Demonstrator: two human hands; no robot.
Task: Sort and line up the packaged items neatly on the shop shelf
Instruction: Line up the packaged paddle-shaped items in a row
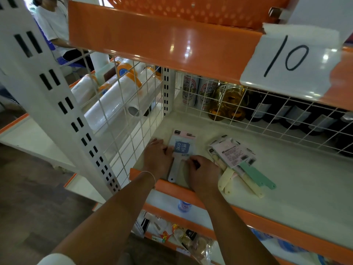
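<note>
The orange shelf edge [162,41] is looking like shiny painted metal, and the white wire grid [133,104] is looking like thin painted metal too. The shelf board [286,178] is showing a pale, dull, smooth top, and the number sign [290,58] is looking like white paper under shiny tape. The packaged items [232,153] are sitting in clear, shiny plastic wrap with paper cards, and their handles are looking like smooth plastic.

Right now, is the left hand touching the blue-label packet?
Touching: the head view shows the left hand lying against the left edge of the blue-label packet.
</note>
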